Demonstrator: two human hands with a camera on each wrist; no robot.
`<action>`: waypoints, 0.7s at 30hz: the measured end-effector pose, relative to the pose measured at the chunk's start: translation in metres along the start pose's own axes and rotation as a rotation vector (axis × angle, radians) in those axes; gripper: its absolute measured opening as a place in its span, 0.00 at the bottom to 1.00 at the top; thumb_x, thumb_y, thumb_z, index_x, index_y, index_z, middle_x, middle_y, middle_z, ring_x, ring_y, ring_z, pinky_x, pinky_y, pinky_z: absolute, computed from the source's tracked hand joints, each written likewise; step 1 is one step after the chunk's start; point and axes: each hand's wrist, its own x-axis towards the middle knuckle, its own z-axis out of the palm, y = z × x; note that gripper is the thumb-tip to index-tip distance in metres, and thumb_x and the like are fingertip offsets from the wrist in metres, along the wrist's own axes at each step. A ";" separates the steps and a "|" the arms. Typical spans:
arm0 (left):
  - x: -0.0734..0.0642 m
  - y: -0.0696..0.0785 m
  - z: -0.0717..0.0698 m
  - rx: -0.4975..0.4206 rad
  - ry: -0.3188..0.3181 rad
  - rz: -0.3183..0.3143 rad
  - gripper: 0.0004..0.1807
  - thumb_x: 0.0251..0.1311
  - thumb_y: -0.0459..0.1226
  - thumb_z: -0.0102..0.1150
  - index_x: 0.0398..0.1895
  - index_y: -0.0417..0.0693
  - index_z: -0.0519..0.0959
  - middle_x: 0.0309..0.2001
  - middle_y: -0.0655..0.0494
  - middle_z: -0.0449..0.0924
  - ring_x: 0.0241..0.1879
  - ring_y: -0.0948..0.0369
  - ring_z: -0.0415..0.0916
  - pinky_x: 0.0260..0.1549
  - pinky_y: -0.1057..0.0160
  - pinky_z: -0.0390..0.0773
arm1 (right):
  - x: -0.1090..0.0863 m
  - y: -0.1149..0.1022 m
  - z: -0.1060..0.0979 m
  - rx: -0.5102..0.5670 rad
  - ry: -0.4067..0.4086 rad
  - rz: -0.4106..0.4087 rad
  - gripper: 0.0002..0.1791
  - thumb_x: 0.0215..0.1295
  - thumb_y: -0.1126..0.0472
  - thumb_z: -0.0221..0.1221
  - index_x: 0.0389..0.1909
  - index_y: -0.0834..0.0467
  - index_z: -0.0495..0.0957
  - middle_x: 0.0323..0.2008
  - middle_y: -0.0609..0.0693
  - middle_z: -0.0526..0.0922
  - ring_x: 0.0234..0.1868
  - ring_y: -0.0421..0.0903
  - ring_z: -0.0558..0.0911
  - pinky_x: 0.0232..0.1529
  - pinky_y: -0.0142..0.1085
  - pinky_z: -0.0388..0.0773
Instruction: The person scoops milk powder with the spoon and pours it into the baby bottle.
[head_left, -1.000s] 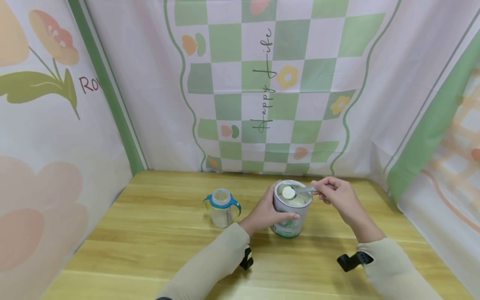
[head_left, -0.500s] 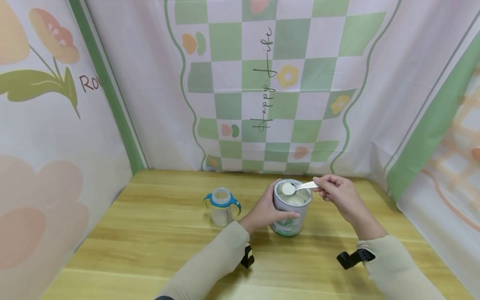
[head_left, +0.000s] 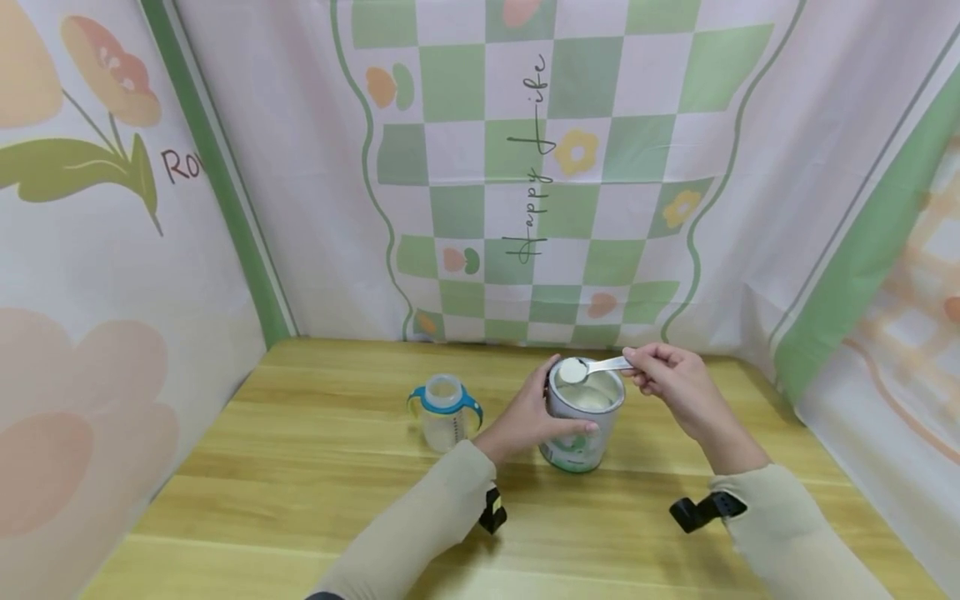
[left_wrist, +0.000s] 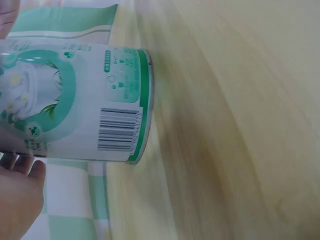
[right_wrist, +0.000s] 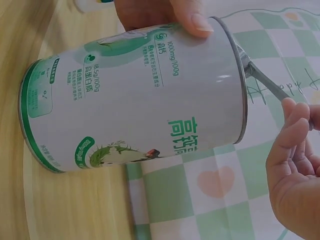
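A white and green milk powder can (head_left: 576, 450) stands on the table, its top uncovered and pale powder (head_left: 592, 397) inside. My left hand (head_left: 525, 421) grips it from the left side, thumb across the front. With thumb and fingertips, my right hand (head_left: 678, 392) pinches the handle of a measuring scoop (head_left: 611, 364). Its bowl, full of off-white powder, is over the far left part of the can's rim. In the right wrist view the scoop's handle (right_wrist: 272, 86) slants out past the rim; the bowl is mostly hidden there. Green print and a barcode show on the can (left_wrist: 75, 100) in the left wrist view.
A clear baby bottle (head_left: 444, 432) with a blue collar and two side handles stands uncapped, left of my left hand. The wood-grain table (head_left: 322, 467) ends at a checked, printed cloth (head_left: 517, 208) behind; more cloth hangs at both sides.
My right hand has lifted the scoop slightly, and its bowl has shifted from inside the can's mouth up toward the far left rim. The left hand and can stay nearly still.
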 end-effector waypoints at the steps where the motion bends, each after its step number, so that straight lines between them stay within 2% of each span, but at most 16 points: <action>1: -0.001 0.001 -0.001 0.006 0.002 -0.011 0.61 0.50 0.51 0.78 0.81 0.59 0.45 0.71 0.63 0.59 0.66 0.58 0.65 0.64 0.53 0.65 | 0.000 0.000 0.001 0.001 -0.004 -0.003 0.10 0.71 0.55 0.63 0.33 0.57 0.81 0.30 0.47 0.85 0.30 0.39 0.79 0.30 0.28 0.79; 6: -0.004 0.006 -0.008 0.015 -0.002 0.000 0.62 0.51 0.51 0.78 0.81 0.56 0.45 0.73 0.66 0.57 0.69 0.63 0.59 0.67 0.49 0.62 | 0.001 -0.003 0.006 0.034 -0.022 -0.006 0.08 0.71 0.57 0.62 0.34 0.58 0.82 0.30 0.46 0.84 0.31 0.38 0.80 0.32 0.28 0.79; 10: -0.005 0.010 -0.015 0.037 0.006 0.017 0.61 0.51 0.51 0.78 0.81 0.57 0.45 0.74 0.65 0.56 0.72 0.62 0.56 0.68 0.47 0.60 | 0.002 -0.004 0.010 0.061 -0.034 -0.006 0.08 0.71 0.58 0.63 0.35 0.60 0.82 0.31 0.48 0.85 0.32 0.40 0.81 0.34 0.29 0.81; 15: -0.005 0.018 -0.029 0.117 0.017 0.039 0.60 0.52 0.49 0.77 0.81 0.53 0.46 0.77 0.61 0.53 0.74 0.58 0.53 0.69 0.50 0.58 | 0.006 -0.007 0.014 0.075 -0.038 -0.005 0.09 0.70 0.58 0.63 0.37 0.62 0.81 0.31 0.48 0.85 0.32 0.40 0.82 0.36 0.30 0.82; 21: -0.010 0.028 -0.049 0.196 0.000 0.056 0.59 0.53 0.49 0.77 0.81 0.52 0.47 0.76 0.58 0.56 0.73 0.61 0.54 0.70 0.57 0.58 | 0.009 -0.011 0.021 0.110 -0.053 0.010 0.11 0.70 0.59 0.64 0.38 0.66 0.80 0.31 0.48 0.85 0.32 0.40 0.82 0.36 0.30 0.82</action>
